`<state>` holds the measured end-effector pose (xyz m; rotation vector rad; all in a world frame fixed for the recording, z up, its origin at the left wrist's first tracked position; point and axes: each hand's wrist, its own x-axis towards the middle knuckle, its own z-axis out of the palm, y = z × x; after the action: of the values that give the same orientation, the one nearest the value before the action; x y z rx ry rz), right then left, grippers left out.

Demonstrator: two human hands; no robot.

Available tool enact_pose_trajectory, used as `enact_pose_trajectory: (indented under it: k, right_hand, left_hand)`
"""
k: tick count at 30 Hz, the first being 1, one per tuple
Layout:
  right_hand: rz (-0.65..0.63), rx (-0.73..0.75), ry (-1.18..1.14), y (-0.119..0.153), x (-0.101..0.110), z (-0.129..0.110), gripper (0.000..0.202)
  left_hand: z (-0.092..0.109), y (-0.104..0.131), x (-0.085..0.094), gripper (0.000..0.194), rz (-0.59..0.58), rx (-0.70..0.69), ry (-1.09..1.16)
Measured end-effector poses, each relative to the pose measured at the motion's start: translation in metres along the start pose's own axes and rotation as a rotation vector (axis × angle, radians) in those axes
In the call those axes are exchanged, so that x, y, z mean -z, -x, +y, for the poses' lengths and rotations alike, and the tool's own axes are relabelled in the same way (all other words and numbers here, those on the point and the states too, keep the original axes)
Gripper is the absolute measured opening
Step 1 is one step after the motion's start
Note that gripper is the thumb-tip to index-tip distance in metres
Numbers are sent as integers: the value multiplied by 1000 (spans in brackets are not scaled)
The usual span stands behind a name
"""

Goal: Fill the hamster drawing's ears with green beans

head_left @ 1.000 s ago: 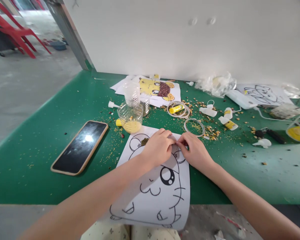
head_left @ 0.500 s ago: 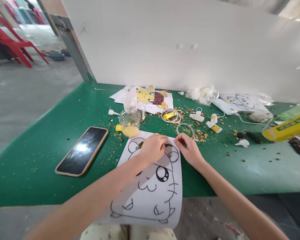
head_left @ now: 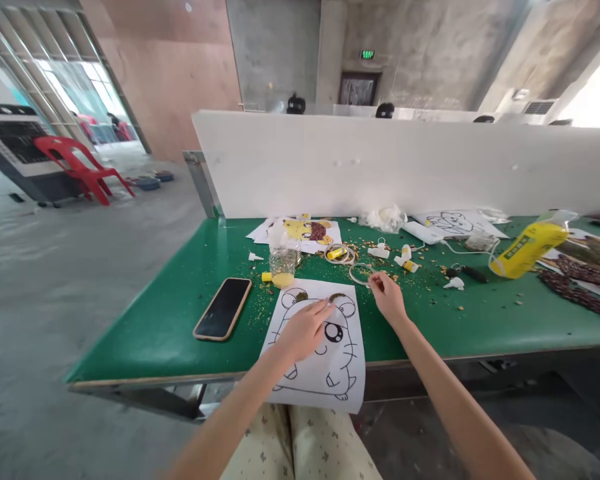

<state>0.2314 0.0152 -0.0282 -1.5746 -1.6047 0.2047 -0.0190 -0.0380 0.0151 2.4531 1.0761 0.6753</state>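
My left hand (head_left: pixel 303 332) lies on a sheet of paper with a black-outlined hamster drawing (head_left: pixel 310 377), its fingers stretched toward the ear on the right. Dark greenish grains (head_left: pixel 337 297) sit by that ear, and a similar patch fills part of the other ear. Off the paper's right edge, my right hand (head_left: pixel 389 299) has its fingertips pinched together beside a clear ring (head_left: pixel 361 274) on the table. Whatever those fingertips hold, if anything, is too small to make out. Just beyond the paper stands a clear plastic jar (head_left: pixel 283 267) with yellow grains.
A phone (head_left: pixel 223 309) lies left on the green table (head_left: pixel 160 333). Behind are a partly filled picture (head_left: pixel 305 231), rings around a yellow glue stick (head_left: pixel 337 253), and small white bottles (head_left: pixel 379 250) among scattered grains. At right stand a yellow bag (head_left: pixel 530 248) and dark red beans (head_left: pixel 575 293).
The head view has tilted up and back, showing more of the room. My right hand has moved away from the paper's top corner toward the right; my left hand stays on the sheet.
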Motion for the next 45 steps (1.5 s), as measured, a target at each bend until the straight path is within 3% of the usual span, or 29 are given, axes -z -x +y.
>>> enact_pose_trajectory:
  k: [5,9,14,20,27,31,45]
  right_hand:
    - [71,-1,-8,16,7,-6,26]
    - [91,22,-6,21,6,-4,24]
    - [93,60,108,23,4,-8,21]
    - [-37,171,277,23,0,-22,23]
    - [-81,156,398,25,2,-23,15]
    - [-117,158,428,26,3,-21,25]
    - [-153,242,382,26,-1,-18,26]
  left_hand:
    - [-21,59,21,36,162,199,-26]
    - [-47,80,33,35,377,370,-63]
    - [-55,81,31,27,466,407,-62]
    - [-58,81,31,23,522,426,-64]
    - [-65,83,30,22,522,421,-78]
    - [-65,83,28,28,526,416,-72]
    - [-78,82,20,30,579,389,-80]
